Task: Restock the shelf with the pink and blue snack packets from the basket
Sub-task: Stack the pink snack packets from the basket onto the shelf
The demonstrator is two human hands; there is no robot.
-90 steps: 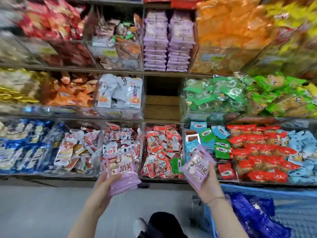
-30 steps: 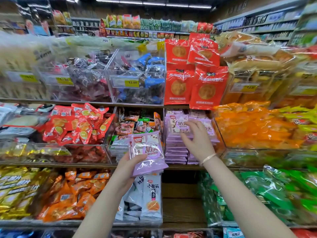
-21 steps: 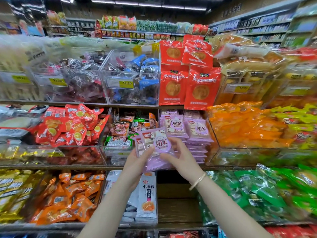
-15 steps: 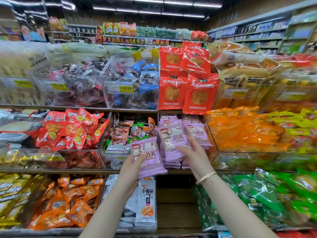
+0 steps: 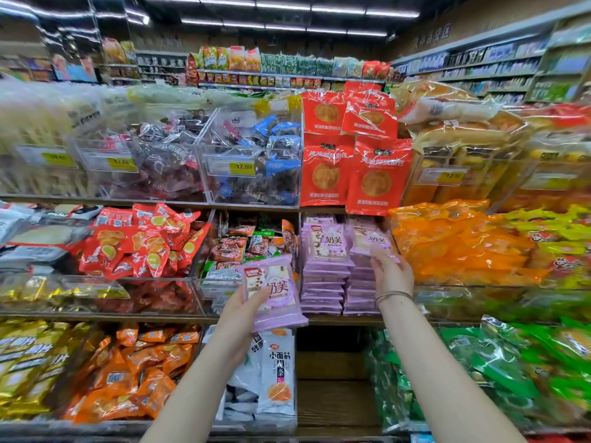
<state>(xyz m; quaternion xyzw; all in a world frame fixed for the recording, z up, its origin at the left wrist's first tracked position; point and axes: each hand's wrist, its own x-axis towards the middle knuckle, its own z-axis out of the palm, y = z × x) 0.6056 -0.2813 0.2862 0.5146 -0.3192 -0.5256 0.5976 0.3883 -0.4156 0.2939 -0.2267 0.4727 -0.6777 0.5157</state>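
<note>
The middle shelf holds two neat flat stacks of pink packets, rectangular, in glossy crinkled film. The left hand grips a small pink bundle just in front, thumb across its printed face. The right hand pinches the near edge of the right stack's top packet.

奶美 — printed on the pink plastic snack packet nearest the camera, also on the top pink packet of the left stack and the top pink packet of the right stack. Yellow price tag on the clear plastic bin: 12.80. White plastic pouch on the shelf below — 小面筋. Print on the red plastic bags is too blurred to read.
</note>
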